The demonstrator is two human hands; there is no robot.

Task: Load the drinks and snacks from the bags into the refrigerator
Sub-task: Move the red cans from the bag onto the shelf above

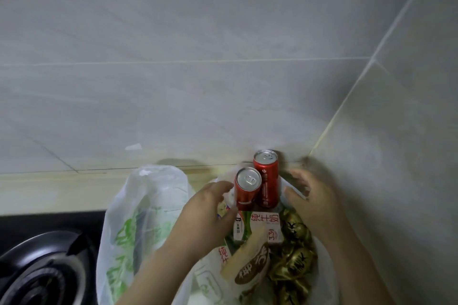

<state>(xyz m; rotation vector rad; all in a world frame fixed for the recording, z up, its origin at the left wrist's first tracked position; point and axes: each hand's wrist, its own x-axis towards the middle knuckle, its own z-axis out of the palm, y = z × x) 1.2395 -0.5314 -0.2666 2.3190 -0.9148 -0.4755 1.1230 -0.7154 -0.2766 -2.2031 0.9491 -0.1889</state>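
two red cans stand upright, long axes vertical and tab ends up, in the counter's corner against the tiled wall: the front can just before the rear can. nearer lie a milk carton, a snack packet and gold-wrapped sweets in an open bag. a green-printed bag and a stove burner sit leftward. the left hand curls beside the front can, its grip unclear; the right hand is blurred, fingers spread apart.
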